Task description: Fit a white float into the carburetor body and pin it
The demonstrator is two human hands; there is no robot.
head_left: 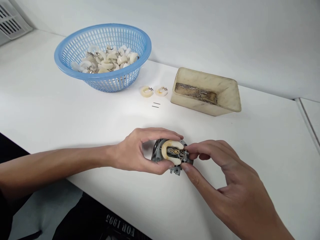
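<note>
My left hand (142, 151) is wrapped round a small grey metal carburetor body (156, 151), thumb along its near side and fingers along the far side. A cream U-shaped float (165, 150) lies in the top of the carburetor, with brass parts (176, 151) showing between its arms. Thumb and forefinger of my right hand (212, 166) pinch the right end of the carburetor, either side of the float's metal hinge. Whether a pin sits between those fingertips is hidden. Beyond my hands, two thin metal pins (156, 105) and two loose floats (146, 91) rest on the white table.
A blue plastic basket (102, 76) full of similar floats stands at the back left. To its right is a cream open box (193, 108) with many thin pins inside. A white slatted container (15, 25) shows in the top left corner. The table's front edge runs below my left arm.
</note>
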